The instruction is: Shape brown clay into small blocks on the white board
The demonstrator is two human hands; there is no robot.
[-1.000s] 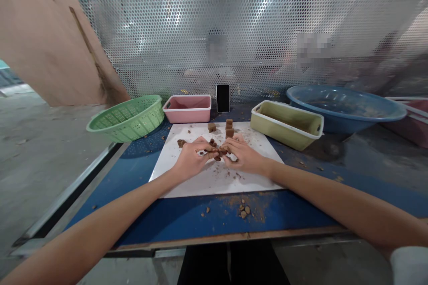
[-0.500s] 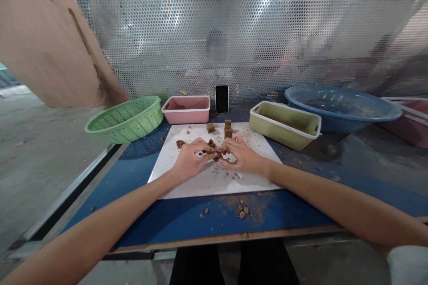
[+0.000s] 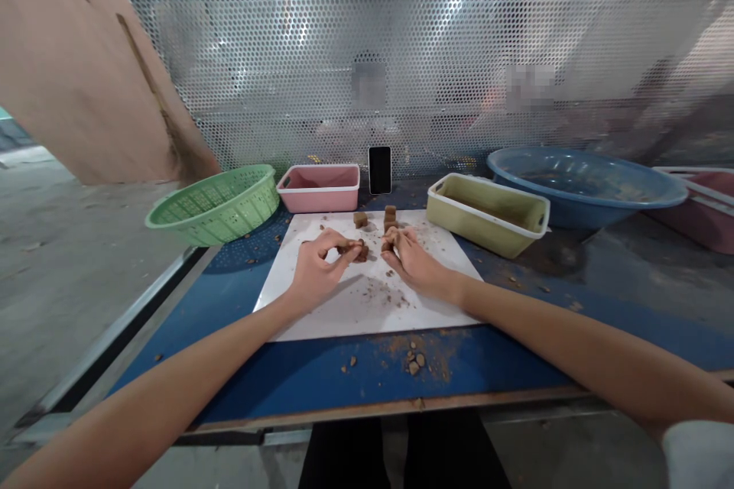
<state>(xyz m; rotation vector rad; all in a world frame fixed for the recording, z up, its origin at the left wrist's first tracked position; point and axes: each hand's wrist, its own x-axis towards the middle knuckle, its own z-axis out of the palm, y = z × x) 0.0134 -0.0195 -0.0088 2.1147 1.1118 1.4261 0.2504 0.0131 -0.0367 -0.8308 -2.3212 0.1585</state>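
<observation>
At the centre of the frame, on the white board (image 3: 367,306), the left hand (image 3: 314,275) pinches a brown lump (image 3: 358,250) and the right hand (image 3: 414,263) closes on another brown piece (image 3: 388,244); both look light and crumbly, best held gently by the sides.

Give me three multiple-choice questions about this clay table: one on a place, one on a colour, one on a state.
1. Where does the black phone stand?
A. upright against the perforated metal screen
B. flat on the white board
C. inside the basket

2. What colour is the round slotted plastic basket?
A. blue
B. green
C. pink

3. What is the left hand doing?
A. resting flat and open
B. gripping the phone
C. pinching a brown clay lump

Answers: 1 A, it leans upright against the screen; 2 B, its wall is green; 3 C, its fingertips close on the lump.
</observation>
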